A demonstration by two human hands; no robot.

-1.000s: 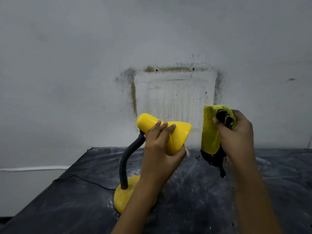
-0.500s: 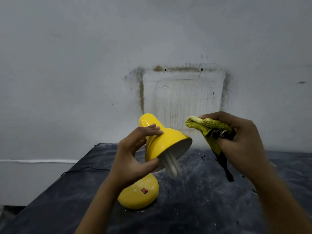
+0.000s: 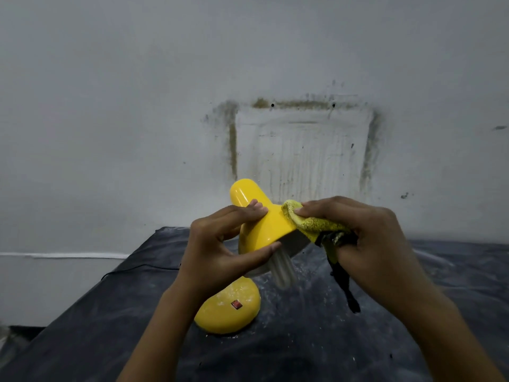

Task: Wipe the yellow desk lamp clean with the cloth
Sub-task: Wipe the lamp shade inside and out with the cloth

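Left hand (image 3: 220, 244) grips the shade of the yellow desk lamp (image 3: 264, 230), whose base sits on the table (image 3: 303, 340); right hand (image 3: 366, 238), clear half a second ago, now pinches the bunched cloth (image 3: 311, 224) against the shade's right side, so wiping has begun

Bright, glossy yellow on the lamp shade (image 3: 264, 230) in the left grip (image 3: 220, 249), one plain colour all over. Under that grip the lamp base (image 3: 220, 318) shows the same yellow, dusted with pale specks, and there's a small red switch (image 3: 236, 304) on it. The bulb (image 3: 281, 271) just below the left grip reads white. Over in the right grip (image 3: 366, 244), the cloth (image 3: 311, 224) is yellow-green with fine dark speckling, and a black piece (image 3: 341, 282) hangs beneath. Below both grips the tabletop (image 3: 303, 346) is dark blue-black, smeared with whitish dust. Beyond the grips the wall (image 3: 110, 106) is pale grey, with a brownish rectangular stain outline (image 3: 233, 150) and faint vertical streaks inside.
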